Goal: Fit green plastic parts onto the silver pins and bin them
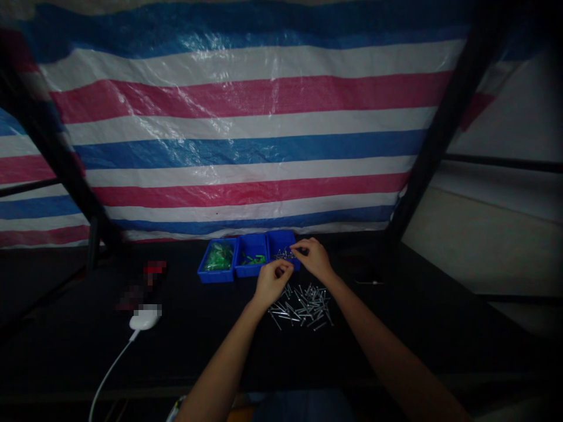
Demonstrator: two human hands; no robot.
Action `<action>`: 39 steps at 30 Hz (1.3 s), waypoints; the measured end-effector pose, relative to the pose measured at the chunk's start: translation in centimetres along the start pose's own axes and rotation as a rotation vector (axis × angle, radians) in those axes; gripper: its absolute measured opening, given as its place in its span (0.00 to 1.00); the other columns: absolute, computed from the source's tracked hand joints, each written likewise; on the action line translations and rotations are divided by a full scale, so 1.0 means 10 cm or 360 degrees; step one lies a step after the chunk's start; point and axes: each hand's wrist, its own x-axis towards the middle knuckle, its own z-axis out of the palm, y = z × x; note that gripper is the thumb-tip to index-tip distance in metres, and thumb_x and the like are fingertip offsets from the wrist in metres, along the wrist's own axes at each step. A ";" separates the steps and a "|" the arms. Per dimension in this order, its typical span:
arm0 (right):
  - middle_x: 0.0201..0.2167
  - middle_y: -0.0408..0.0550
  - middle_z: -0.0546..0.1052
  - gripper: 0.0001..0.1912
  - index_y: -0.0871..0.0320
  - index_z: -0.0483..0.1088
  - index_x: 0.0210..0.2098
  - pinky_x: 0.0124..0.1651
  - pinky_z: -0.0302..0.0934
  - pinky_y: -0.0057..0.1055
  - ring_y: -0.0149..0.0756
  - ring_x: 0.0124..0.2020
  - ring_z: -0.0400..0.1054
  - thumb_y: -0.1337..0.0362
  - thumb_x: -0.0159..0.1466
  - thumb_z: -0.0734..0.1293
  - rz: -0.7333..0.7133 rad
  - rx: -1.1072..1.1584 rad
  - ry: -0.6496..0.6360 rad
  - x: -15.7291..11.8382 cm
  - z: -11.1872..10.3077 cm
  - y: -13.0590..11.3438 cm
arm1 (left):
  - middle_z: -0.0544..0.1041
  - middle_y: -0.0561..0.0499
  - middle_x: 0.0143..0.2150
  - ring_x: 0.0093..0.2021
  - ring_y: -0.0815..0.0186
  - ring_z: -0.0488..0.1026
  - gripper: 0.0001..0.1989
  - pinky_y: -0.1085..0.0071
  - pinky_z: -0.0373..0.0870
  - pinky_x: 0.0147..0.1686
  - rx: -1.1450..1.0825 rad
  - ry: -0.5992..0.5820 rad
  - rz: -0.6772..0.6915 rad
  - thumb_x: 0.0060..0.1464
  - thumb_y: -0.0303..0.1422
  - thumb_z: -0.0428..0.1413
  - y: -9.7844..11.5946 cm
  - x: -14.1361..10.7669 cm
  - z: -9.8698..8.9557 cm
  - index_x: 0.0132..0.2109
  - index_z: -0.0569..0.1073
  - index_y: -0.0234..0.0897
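Note:
My right hand (pixel 314 258) is over the right-hand blue bin (pixel 281 237), thumb and fingertips pinched together. Small metal screws (pixel 284 254) lie in that bin, just by its fingertips. My left hand (pixel 270 283) is curled closed at the front of the bins, fingertips pressed together. Whatever either hand holds is too small or hidden to make out. Between my forearms, a loose pile of long silver screws or nails (pixel 308 305) lies on the black table. Short green plastic pieces (pixel 254 259) are in the middle blue bin (pixel 251 241).
The left blue bin (pixel 215 277) contains a clear bag of green pieces (pixel 220 256). A white corded device (pixel 144 319) and a blurred red item (pixel 155 268) lie on the left of the black table (pixel 189 334). Striped sheeting (pixel 255 99) hangs behind, between dark frame posts (pixel 440 123).

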 end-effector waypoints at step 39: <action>0.33 0.44 0.77 0.09 0.52 0.75 0.31 0.41 0.53 0.36 0.39 0.36 0.61 0.66 0.56 0.62 -0.0128 -0.0188 -0.0216 0.01 0.04 -0.11 | 0.71 0.53 0.25 0.23 0.73 0.63 0.11 0.77 0.56 0.24 0.0028 -0.0122 -0.0009 0.52 0.36 0.50 -0.04 -0.04 0.08 0.34 0.73 0.34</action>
